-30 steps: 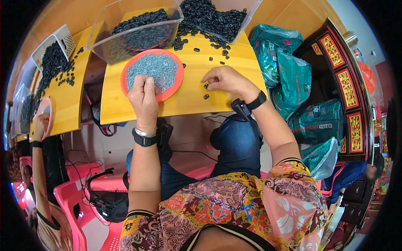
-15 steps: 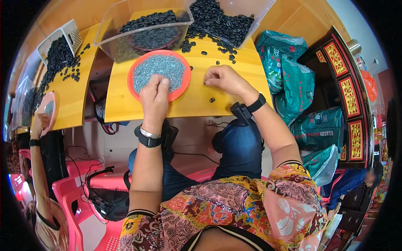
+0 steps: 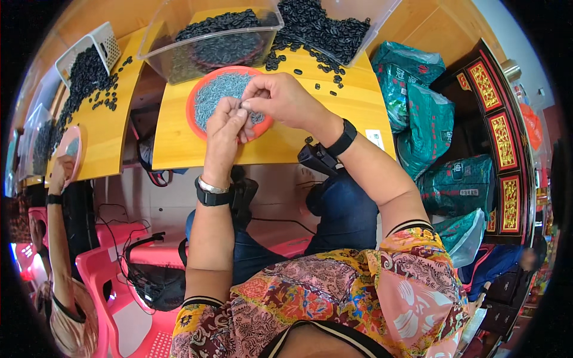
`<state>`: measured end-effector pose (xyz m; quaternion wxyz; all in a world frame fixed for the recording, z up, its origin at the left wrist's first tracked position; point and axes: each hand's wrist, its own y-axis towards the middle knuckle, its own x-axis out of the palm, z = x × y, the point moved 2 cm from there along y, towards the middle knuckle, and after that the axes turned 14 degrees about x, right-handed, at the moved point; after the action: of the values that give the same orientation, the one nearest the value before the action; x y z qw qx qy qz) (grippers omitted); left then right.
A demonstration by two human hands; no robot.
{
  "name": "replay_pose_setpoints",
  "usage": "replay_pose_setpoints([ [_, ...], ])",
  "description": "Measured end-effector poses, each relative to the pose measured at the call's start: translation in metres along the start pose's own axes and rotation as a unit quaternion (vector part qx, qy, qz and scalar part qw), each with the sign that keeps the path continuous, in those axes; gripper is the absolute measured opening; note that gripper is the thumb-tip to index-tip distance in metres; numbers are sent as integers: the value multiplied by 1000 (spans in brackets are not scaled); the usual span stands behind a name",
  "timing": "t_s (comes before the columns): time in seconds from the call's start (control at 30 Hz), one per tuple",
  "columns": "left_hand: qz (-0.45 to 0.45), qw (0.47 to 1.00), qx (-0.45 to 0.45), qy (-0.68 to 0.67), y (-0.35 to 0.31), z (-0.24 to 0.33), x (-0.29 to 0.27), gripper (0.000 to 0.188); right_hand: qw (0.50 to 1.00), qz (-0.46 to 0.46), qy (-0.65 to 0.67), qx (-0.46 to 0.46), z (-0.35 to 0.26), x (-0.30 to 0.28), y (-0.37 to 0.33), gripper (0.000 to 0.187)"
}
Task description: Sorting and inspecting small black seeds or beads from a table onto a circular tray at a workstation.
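Note:
Over the near right part of a red round plate heaped with small grey-blue screws, my two hands meet at the fingertips. My left hand is closed in a pinch, thumb upward. From the right, my right hand pinches at the same spot, its thumb and forefinger touching the left fingertips. Something tiny and dark shows between them, too small and covered to name. A small black part lies on the yellow table, near my right wrist.
Behind the plate stands a clear plastic bin of black oval parts; more black parts spill from another bin at its right. Green bags stand right of the table. At far left, another person's hand is at a pink plate.
My right hand has moved left and slightly up, from the table's right side to my left hand. The left hand has lowered slightly, staying pinched. The whole view has shifted a little.

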<state>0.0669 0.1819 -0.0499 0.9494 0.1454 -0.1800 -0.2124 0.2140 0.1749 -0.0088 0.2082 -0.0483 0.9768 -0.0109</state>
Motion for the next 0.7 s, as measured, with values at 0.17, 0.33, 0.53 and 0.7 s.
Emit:
replay_pose_setpoints([
  [0.17, 16, 997, 5, -79, -1, 2, -3, 8, 997, -69, 29, -6, -11, -7, 1, 11],
  [0.33, 47, 998, 6, -40, 1, -2, -8, 6, 995, -40, -90, 3, 6, -25, 21, 16],
  [0.53, 149, 987, 16, -58, 3, -4, -17, 5, 907, -1, -420, -40, 28, -2, 42, 12],
  [0.7, 180, 981, 19, -66, 3, -3, -20, 5, 884, -13, -465, -50, 22, 10, 50, 8],
])
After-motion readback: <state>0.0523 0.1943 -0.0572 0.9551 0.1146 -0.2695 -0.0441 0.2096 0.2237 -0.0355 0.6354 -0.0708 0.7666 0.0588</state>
